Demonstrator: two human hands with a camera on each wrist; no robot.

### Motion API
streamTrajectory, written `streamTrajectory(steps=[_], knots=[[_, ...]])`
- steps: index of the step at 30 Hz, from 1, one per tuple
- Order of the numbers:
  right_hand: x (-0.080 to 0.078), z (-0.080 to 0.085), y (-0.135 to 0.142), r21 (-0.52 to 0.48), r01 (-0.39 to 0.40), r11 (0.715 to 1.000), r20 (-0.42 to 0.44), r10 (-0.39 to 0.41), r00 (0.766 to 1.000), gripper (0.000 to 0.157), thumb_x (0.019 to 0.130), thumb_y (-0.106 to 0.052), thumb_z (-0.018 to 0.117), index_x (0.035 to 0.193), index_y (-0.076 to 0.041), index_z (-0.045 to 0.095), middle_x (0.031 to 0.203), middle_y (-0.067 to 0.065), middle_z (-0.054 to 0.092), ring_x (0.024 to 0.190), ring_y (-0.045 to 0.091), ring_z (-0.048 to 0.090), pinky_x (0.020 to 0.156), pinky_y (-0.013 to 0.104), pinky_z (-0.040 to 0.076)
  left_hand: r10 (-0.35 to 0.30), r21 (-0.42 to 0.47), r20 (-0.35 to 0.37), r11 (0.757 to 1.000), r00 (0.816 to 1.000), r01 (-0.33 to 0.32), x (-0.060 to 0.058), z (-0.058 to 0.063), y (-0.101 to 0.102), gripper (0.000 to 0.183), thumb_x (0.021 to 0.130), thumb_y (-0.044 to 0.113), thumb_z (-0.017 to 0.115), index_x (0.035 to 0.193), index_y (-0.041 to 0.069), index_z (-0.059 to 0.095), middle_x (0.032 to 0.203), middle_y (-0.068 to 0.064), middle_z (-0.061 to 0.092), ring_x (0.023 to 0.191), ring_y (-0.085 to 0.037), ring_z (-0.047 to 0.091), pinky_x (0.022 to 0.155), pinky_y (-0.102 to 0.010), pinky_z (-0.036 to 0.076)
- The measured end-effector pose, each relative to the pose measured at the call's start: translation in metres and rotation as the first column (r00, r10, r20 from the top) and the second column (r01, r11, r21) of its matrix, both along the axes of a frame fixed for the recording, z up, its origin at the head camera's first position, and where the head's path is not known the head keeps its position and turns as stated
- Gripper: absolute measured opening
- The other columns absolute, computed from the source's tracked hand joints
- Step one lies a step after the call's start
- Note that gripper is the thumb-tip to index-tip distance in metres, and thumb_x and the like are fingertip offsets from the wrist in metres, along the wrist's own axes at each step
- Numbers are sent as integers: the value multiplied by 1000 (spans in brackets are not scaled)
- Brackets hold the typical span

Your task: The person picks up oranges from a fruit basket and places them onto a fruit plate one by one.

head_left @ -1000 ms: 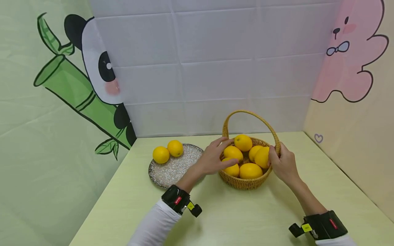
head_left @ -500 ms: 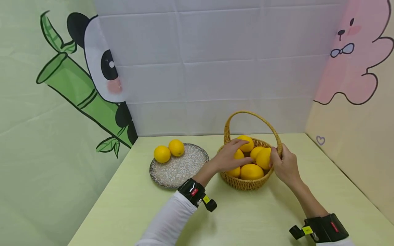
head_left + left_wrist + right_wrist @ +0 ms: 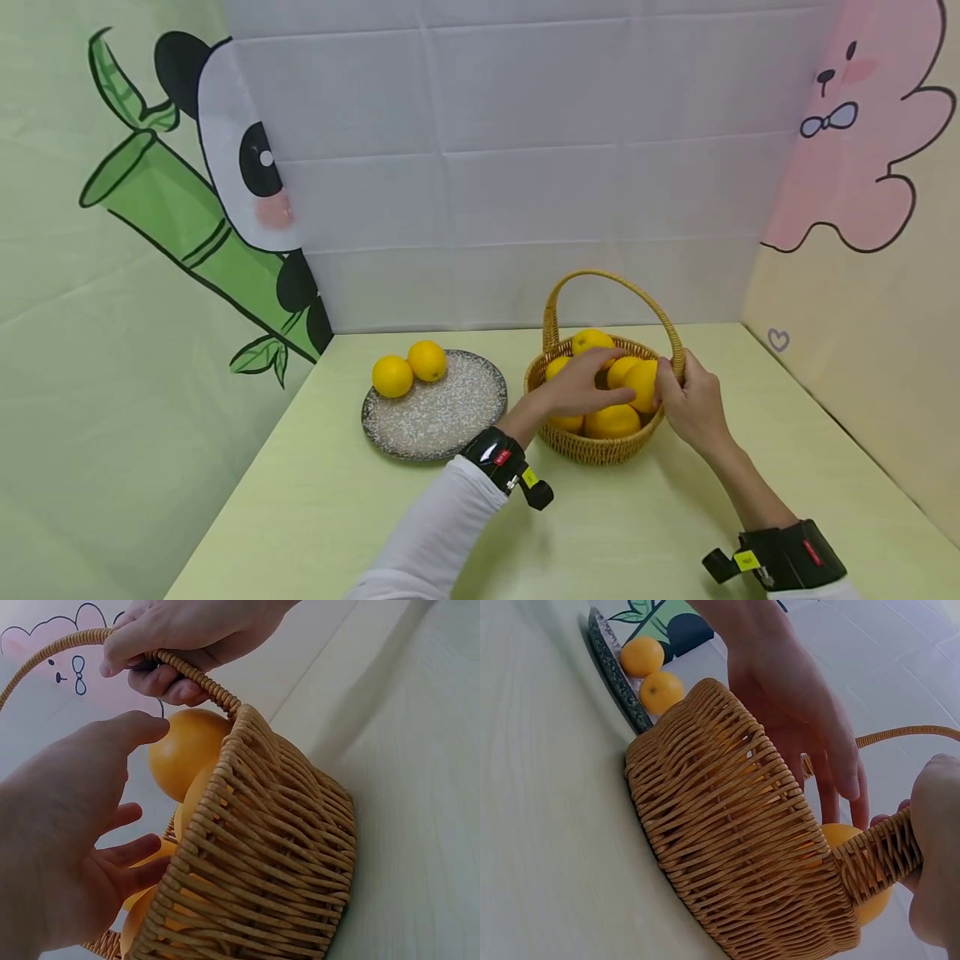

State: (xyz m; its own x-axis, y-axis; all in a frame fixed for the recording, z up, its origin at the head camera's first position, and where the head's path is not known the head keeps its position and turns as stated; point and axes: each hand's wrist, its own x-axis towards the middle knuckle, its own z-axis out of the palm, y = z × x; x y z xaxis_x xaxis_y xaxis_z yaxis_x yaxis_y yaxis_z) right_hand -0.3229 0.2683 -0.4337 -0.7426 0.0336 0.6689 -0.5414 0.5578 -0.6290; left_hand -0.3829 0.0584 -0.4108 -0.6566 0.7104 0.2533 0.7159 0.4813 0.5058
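A panda picture (image 3: 262,175) shows on the wall beyond the left edge of the bench (image 3: 600,542). Near the bench's back left corner lies a speckled plate (image 3: 435,425), with two fruits (image 3: 392,377) side by side on the part toward that corner. The left hand (image 3: 576,387) reaches over the near-left rim of the basket (image 3: 596,452), its thumb and fingers apart among the yellow fruits (image 3: 611,422); whether they touch one, I cannot tell. The basket stands upright toward the back edge, closer to the back right corner than the plate — its handle (image 3: 630,287) arching above. The right hand (image 3: 693,404) has its fingers clamped on the handle's right end. A pink animal picture (image 3: 847,167) shows beyond the right edge.
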Motion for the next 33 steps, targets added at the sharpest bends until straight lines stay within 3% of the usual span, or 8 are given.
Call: streamTrajectory(steps=[4, 9, 17, 25, 33], knots=[[2, 2, 1, 2, -2, 1000, 1, 2, 1000, 29, 109, -20, 48, 84, -8, 51, 57, 7, 59, 42, 16, 47, 33, 24, 37, -30, -2, -14, 1000, 999, 30, 0, 0, 10, 76, 95, 42, 72, 158, 13, 42, 148, -2, 53, 128, -16, 50, 105, -27, 45], [2, 2, 1, 0, -8, 1000, 10, 8, 1000, 29, 109, -20, 48, 84, -8, 51, 58, 7, 59, 42, 16, 47, 33, 24, 37, -41, -14, -31, 999, 999, 41, 0, -1, 22, 81, 92, 40, 75, 160, 12, 40, 155, 0, 47, 135, -18, 45, 110, -29, 42], [2, 0, 1, 0, 8, 1000, 13, -8, 1000, 29, 109, -21, 48, 83, -8, 52, 58, 6, 59, 42, 16, 46, 33, 24, 36, -16, -52, -55, 999, 998, 13, 0, -3, 38, 85, 87, 38, 80, 160, 20, 40, 157, 5, 43, 137, -5, 38, 113, -24, 38], [2, 1, 3, 4, 8, 1000, -20, -8, 1000, 28, 108, -19, 50, 82, -9, 52, 57, 5, 59, 41, 15, 46, 32, 23, 35, -5, -111, -81, 994, 997, -4, 1, -4, 50, 80, 88, 35, 81, 158, 25, 44, 155, 6, 44, 135, -6, 40, 112, -23, 37], [2, 0, 4, 6, 8, 1000, -27, -8, 1000, 26, 107, -15, 52, 82, -9, 52, 57, 6, 59, 42, 14, 46, 32, 23, 35, 5, -131, -91, 991, 996, -17, 2, -6, 53, 76, 89, 33, 80, 157, 24, 47, 155, 5, 44, 133, -7, 41, 110, -21, 39]])
